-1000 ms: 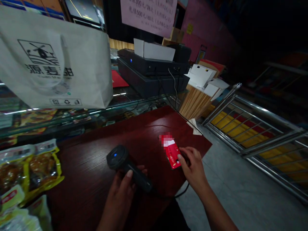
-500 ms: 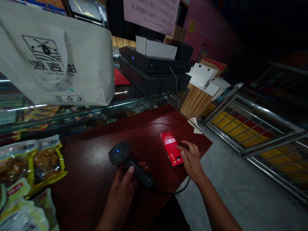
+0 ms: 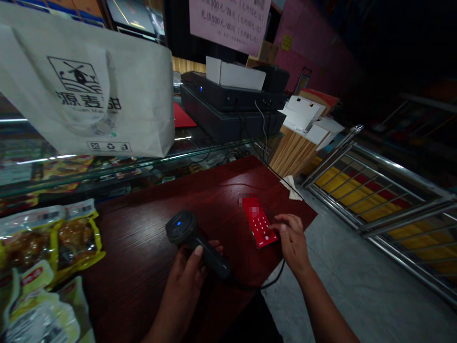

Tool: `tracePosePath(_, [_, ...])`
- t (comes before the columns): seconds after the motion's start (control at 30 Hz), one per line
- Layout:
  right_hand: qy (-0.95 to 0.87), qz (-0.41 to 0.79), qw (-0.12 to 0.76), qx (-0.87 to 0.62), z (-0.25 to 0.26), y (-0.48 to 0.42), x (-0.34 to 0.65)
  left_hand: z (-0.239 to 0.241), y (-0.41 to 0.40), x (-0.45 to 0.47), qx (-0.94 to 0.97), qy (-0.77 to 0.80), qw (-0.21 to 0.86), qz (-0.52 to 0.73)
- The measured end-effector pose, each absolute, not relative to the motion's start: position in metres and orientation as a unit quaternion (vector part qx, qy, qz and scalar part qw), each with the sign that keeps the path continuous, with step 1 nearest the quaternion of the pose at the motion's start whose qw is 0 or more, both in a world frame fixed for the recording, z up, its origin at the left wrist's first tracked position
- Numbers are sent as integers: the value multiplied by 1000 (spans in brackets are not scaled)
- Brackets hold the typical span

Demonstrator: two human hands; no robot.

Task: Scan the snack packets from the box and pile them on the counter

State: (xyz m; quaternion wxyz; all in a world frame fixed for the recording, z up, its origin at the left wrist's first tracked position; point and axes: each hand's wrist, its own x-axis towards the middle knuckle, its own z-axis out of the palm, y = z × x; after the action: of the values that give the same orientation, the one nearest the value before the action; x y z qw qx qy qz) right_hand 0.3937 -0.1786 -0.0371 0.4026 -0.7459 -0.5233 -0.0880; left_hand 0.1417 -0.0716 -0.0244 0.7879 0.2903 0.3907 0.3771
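Red-screened phone [image 3: 262, 225] lies near table's [image 3: 139, 238] right edge. Right hand [image 3: 294, 243] loosely curled, empty, fingertip over screen; left hand [image 3: 186, 276] wraps scanner [image 3: 211, 259]. Best: light taps, scanner steady.

Tote [image 3: 143, 90] w/ "源麦…甜"; pink sign [image 3: 228, 27] incl. "300元/28次", "500元/60次".

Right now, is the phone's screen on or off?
On: the phone shows a bright red screen with small white marks, beside the right hand.
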Motion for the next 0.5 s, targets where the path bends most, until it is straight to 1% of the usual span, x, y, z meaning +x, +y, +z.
tracePosePath(0.5, [-606,-63,353,-710,-45,-177,389,-25,-70,142,284,397,788,374])
